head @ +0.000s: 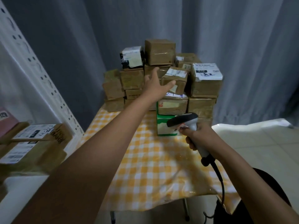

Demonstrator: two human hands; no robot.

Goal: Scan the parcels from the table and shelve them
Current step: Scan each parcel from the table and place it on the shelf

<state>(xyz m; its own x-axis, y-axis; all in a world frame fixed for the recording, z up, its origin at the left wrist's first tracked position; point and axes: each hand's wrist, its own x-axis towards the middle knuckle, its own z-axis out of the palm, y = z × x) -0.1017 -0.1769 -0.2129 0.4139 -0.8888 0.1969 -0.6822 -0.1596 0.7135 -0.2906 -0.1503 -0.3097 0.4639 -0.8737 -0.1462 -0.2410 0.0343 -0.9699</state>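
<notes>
Several taped brown cardboard parcels are stacked at the far end of a table [145, 167] covered in yellow-and-white check cloth. My left hand [155, 81] reaches out over the stack with fingers spread, its thumb touching a small tilted parcel with a white label [176, 80]. It grips nothing. My right hand [195, 135] grips the handle of a white and black barcode scanner [182, 121], whose head points left in front of a green-and-white box [163, 126]. A black cable hangs from the scanner's handle.
A white perforated shelf upright [37, 67] rises on the left. Labelled parcels [34, 143] lie on the shelf beside it. Grey curtains hang behind the table. A white surface [252, 131] and tiled floor lie to the right.
</notes>
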